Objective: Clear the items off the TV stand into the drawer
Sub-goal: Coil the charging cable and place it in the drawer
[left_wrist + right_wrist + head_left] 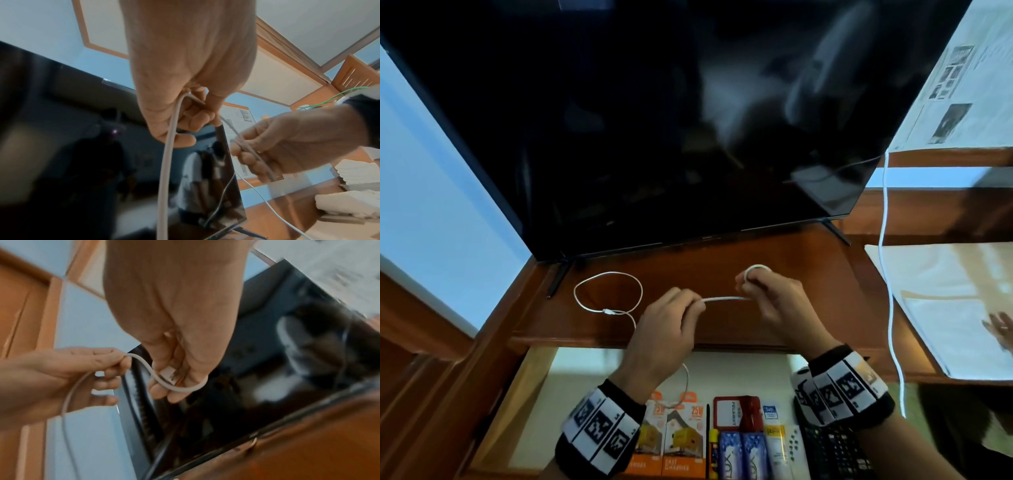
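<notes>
A white charging cable [726, 299] is stretched between both hands above the wooden TV stand [722, 260]. My left hand [671, 318] pinches it near the middle; the rest loops on the stand [607, 291] and trails past the wrist down to the open drawer [722, 373]. My right hand [770, 301] grips the cable's end, with a small loop wound round its fingers. In the right wrist view the cable [179, 388] and its plug [169, 372] lie in the curled fingers. The left wrist view has the cable [170, 146] running down from the pinching fingers.
A large black TV [654, 120] stands at the back of the stand. The drawer holds orange charger boxes [681, 442], a red card holder [736, 411], blue packets [743, 455] and a black remote [835, 452]. Another white cord [887, 274] hangs at right, beside newspaper [945, 308].
</notes>
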